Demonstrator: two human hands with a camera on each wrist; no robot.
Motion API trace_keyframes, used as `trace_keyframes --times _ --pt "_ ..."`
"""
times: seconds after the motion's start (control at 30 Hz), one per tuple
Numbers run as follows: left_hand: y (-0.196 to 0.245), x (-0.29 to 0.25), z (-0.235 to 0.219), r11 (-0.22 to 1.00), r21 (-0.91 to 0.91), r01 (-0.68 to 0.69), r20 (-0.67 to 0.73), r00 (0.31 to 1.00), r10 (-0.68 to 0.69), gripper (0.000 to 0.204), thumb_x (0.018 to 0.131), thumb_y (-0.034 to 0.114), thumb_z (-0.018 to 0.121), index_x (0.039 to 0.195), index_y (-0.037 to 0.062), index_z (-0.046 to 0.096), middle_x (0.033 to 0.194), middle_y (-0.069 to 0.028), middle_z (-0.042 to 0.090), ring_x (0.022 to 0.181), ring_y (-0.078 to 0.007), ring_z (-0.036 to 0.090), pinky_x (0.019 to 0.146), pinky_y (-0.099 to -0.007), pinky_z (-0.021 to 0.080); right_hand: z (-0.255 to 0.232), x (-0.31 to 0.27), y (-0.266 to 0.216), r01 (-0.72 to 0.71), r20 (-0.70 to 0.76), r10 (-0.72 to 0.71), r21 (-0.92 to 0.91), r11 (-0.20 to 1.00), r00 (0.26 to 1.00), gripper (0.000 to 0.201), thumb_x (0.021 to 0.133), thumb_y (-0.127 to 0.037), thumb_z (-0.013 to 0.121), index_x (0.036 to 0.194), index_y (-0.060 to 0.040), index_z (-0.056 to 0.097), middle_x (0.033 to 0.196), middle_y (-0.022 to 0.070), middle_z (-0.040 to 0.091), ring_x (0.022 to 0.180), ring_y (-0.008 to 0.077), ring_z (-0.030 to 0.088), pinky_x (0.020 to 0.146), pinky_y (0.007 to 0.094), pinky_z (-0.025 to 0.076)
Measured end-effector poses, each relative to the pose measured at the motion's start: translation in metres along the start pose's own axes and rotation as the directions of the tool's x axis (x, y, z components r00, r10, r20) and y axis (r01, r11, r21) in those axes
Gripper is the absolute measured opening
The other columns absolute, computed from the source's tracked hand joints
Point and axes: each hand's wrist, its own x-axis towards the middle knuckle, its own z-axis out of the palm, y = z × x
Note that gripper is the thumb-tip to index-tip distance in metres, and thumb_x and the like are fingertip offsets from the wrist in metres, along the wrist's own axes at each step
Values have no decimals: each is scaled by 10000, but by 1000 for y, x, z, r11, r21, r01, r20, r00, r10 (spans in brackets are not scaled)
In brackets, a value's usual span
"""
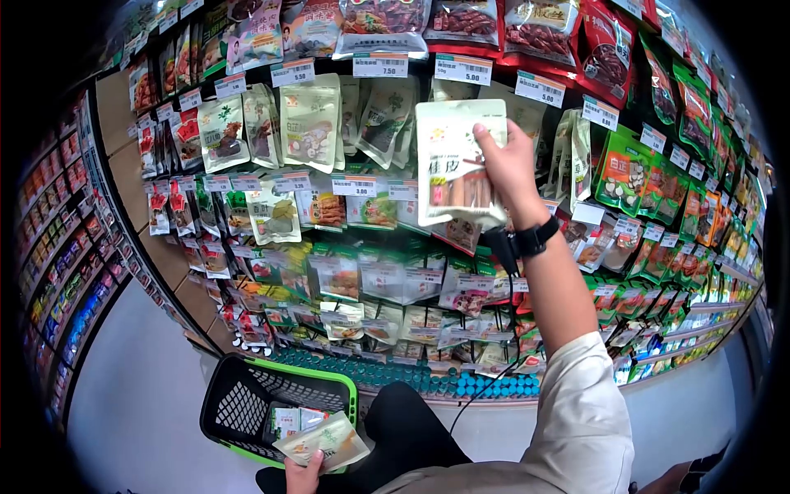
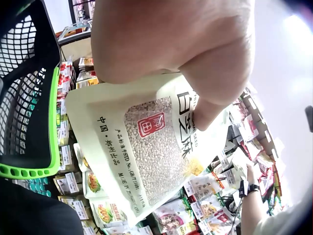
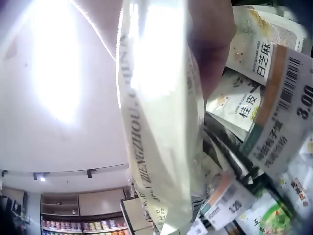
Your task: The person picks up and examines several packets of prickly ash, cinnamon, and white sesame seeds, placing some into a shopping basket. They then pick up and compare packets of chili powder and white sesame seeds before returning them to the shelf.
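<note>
My right hand [image 1: 512,169] grips a cream packet of cinnamon bark [image 1: 448,169] by its right side, thumb across the front, up before the hanging rack. In the right wrist view that packet [image 3: 161,132] is edge-on and glare whitens its upper part. Low down, my left hand [image 1: 304,476] pinches a cream packet of white sesame seeds [image 1: 327,445] over the near end of the black basket [image 1: 239,403]. The left wrist view shows the sesame packet [image 2: 146,142] with its seeds behind a clear window and the thumb [image 2: 208,112] pressed on its face.
Other packets [image 1: 288,421] lie in the basket, which has a green rim [image 1: 352,395]. Spice packets [image 1: 309,123] hang in rows ahead, with price tags [image 1: 380,64] sticking out. A cable [image 1: 485,387] hangs from my right wrist. Another shelf [image 1: 62,239] stands at left.
</note>
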Motion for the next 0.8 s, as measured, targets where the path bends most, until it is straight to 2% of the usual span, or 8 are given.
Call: trace_keyframes --times 0.07,0.13,0.2,0.33,0.43,0.53,0.7,0.8 --pt "-11 -6 -11 1000 -22 12 -47 999 -13 425 943 156 679 1309 -19 551 1247 -77 626 1087 -167 587 930 -301 472 -6 36 18 99 -57 -107 -128 987 993 281 968 -196 634 1045 74 644 919 95 709 793 120 642 704 292 529" --pt "7 -17 -5 1000 2 -6 -58 998 6 420 940 176 694 1291 -11 560 1196 -47 636 1003 -133 590 844 -270 482 -2 42 11 82 -65 -92 -143 986 994 302 976 -224 626 1027 72 655 915 90 711 809 112 626 747 288 505" --pt "-3 -22 -18 997 21 81 -17 997 -80 425 942 180 693 1296 -10 556 1185 -40 637 995 -127 586 835 -263 481 -3 52 15 47 -71 -55 -110 993 996 317 1002 -251 601 1122 42 625 982 85 697 797 104 643 726 264 524" --pt "-5 -35 -11 999 -47 19 -13 1000 -20 399 943 163 692 1281 -10 572 1149 -31 635 939 -111 577 804 -258 488 6 53 13 133 -122 -135 -31 991 983 295 1007 -232 587 1142 28 620 1004 70 695 828 90 627 747 273 517" --pt "-38 -26 -28 998 -28 53 35 998 -52 428 898 189 721 1238 -27 575 1108 -63 669 998 -155 627 868 -301 499 15 52 10 153 -139 -150 16 988 979 285 1005 -229 586 1125 26 632 986 55 690 814 90 623 734 267 512" --pt "-33 -26 -17 990 -71 -119 11 993 120 421 907 184 711 1241 -33 573 1124 -68 666 1005 -152 623 879 -301 493 18 52 7 126 -177 -134 -54 991 975 284 990 -222 598 1040 54 640 927 71 697 788 105 613 736 297 507" --pt "-22 -25 -12 987 -57 -151 -28 988 149 437 917 154 694 1278 -42 546 1178 -73 647 1030 -152 615 893 -300 490 14 68 23 55 -236 -67 -58 997 969 291 969 -217 644 1040 63 683 924 65 704 705 90 586 656 272 493" --pt "-25 -24 -18 986 -107 -130 -52 991 125 450 920 138 687 1299 -47 529 1201 -77 637 1051 -156 610 911 -300 484 14 70 20 86 -260 -96 -51 995 961 300 952 -210 650 990 83 701 856 84 711 736 104 595 692 302 497"
